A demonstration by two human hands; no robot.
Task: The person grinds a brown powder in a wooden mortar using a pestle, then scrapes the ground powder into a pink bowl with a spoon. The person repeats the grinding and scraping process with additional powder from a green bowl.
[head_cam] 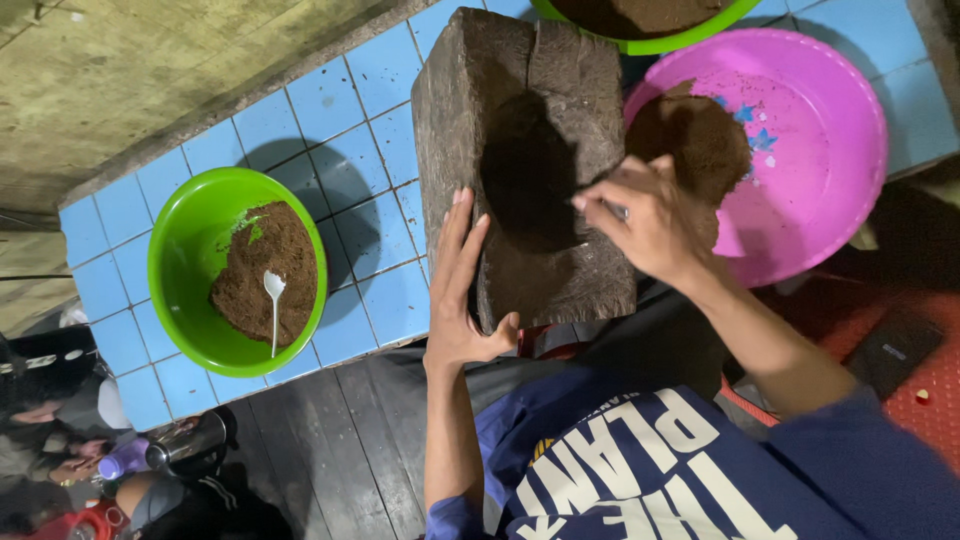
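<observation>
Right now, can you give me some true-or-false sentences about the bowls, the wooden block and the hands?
1. The left hand rests flat on the side of the wooden block. True.
2. The white spoon lies in the pink bowl. False: it lies on the brown powder in the green bowl.
3. The right hand is over the dark hollow in the block. True.
4. The pink bowl is empty. False: it holds a heap of brown powder.
5. The bowls stand on a red tiled counter. False: the tiles of the counter are blue.
</observation>
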